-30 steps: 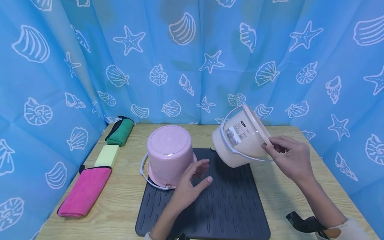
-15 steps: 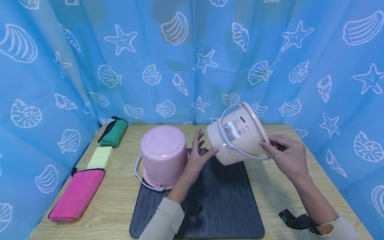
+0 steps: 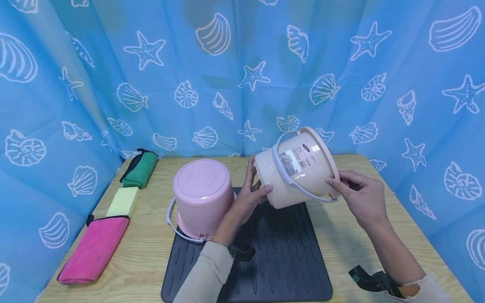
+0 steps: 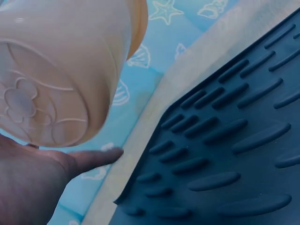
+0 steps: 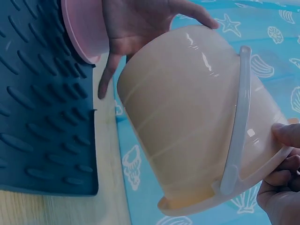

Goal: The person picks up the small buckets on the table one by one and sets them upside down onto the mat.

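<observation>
The dark ridged mat [image 3: 288,261] lies nearest; just beyond, the right hand [image 3: 365,198] pinches the rim of the cream bucket [image 3: 310,179], while the left hand [image 3: 243,205] is at its base with thumb and fingers spread, gripping nothing; this bucket hangs tilted above the mat's far part, so it looks not yet set down; the pink bucket [image 3: 202,181], upside down at the mat's far left corner, seems already settled; farthest, the folded green cloth [image 3: 141,169] looks unused.
</observation>
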